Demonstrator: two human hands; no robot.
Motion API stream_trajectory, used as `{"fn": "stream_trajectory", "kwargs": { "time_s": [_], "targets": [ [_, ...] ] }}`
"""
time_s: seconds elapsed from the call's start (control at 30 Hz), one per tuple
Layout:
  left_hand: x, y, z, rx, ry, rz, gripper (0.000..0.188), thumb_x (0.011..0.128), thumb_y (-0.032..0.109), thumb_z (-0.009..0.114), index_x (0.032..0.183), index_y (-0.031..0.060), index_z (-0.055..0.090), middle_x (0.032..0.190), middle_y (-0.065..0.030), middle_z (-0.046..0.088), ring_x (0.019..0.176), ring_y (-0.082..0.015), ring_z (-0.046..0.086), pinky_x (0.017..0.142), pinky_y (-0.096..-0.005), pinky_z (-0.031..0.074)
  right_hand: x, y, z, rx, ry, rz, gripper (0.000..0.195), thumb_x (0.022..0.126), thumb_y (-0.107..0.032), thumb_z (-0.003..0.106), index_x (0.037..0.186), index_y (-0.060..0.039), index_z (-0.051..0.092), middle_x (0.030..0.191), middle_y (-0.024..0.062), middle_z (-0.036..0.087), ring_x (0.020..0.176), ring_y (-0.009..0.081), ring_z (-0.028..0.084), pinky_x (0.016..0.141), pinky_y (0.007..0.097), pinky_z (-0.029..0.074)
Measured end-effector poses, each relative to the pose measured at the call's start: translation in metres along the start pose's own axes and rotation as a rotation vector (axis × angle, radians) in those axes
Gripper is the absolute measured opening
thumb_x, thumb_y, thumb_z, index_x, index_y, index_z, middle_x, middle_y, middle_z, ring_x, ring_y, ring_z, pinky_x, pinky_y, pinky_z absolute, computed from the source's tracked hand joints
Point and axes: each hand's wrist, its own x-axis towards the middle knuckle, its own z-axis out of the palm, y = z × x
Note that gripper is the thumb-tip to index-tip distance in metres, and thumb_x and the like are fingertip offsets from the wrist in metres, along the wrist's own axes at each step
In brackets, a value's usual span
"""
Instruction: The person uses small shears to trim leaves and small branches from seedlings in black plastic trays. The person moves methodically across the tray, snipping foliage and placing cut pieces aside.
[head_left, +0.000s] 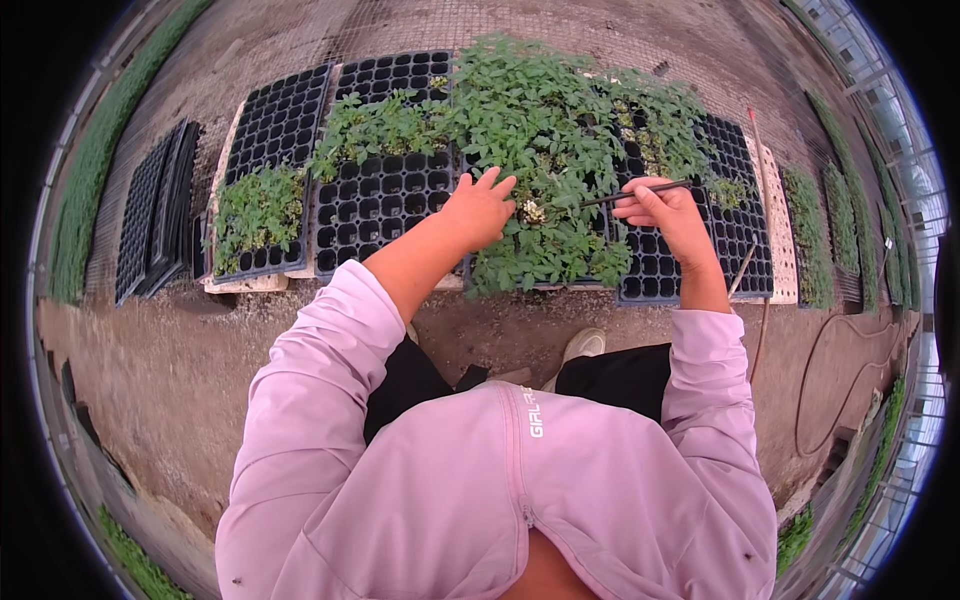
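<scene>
My left hand (481, 210) reaches over a black plug tray thick with green seedlings (525, 105), its fingers spread at the leaves. Beside its fingertips a pale, speckled root plug (533, 211) shows among the foliage. Between the thumb and fingers of my right hand (660, 206) is a thin dark stick (607, 198), whose tip points left into the seedlings. Under and around that hand lies a cell tray (651, 262) with bare black cells at its near end. Left of my left hand, another cell tray (379, 195) carries a band of seedlings across its middle.
A far-left cell tray (274, 112) holds seedlings at its near end. Nested trays (154, 214) lean farther left. On the right are a perforated pale foam board (780, 232), a long thin pole (759, 180) and a hose (806, 382) on the ground.
</scene>
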Motion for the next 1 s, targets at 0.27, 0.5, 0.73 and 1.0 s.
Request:
{"fn": "stream_trajectory", "kwargs": {
  "time_s": [0.27, 0.5, 0.73, 1.0],
  "targets": [
    [0.012, 0.007, -0.008, -0.056, 0.174, 0.072, 0.041, 0.074, 0.015, 0.061, 0.113, 0.0067, 0.051, 0.133, -0.0097, 0.037, 0.124, -0.0272, 0.032, 0.093, -0.044, 0.036, 0.028, 0.045, 0.031, -0.188, -0.025, 0.023, 0.018, 0.088, -0.013, 0.049, 0.096, 0.0001, 0.059, 0.083, 0.0085, 0.065, 0.073, 0.0145, 0.064, 0.06, 0.0235, 0.049],
    [0.024, 0.033, 0.002, -0.171, 0.204, 0.275, 0.04, 0.075, 0.002, 0.05, 0.115, 0.005, 0.05, 0.132, -0.0084, 0.039, 0.125, -0.0241, 0.033, 0.095, -0.0411, 0.035, 0.03, 0.051, 0.022, -0.094, 0.025, 0.101, 0.018, 0.088, -0.013, 0.049, 0.095, -0.0005, 0.059, 0.084, 0.009, 0.064, 0.074, 0.0159, 0.065, 0.06, 0.0247, 0.05],
    [0.022, 0.021, 0.009, -0.1, 0.163, 0.204, 0.041, 0.076, 0.001, 0.05, 0.117, 0.0048, 0.049, 0.133, -0.0082, 0.038, 0.126, -0.0242, 0.031, 0.097, -0.0445, 0.033, -0.011, -0.009, -0.048, 0.006, 0.179, 0.032, 0.024, 0.088, -0.02, 0.05, 0.097, 0.0011, 0.058, 0.085, 0.012, 0.064, 0.075, 0.018, 0.065, 0.062, 0.0226, 0.05],
    [0.027, 0.026, 0.007, -0.031, 0.134, 0.208, 0.037, 0.081, 0.014, 0.056, 0.116, 0.0058, 0.05, 0.133, -0.0081, 0.037, 0.126, -0.0258, 0.03, 0.096, -0.0456, 0.034, -0.002, 0.057, -0.11, 0.028, 0.851, -0.061, 0.023, 0.089, -0.016, 0.049, 0.093, 0.0043, 0.059, 0.079, 0.0141, 0.064, 0.067, 0.019, 0.066, 0.053, 0.0216, 0.05]
  ]
}}
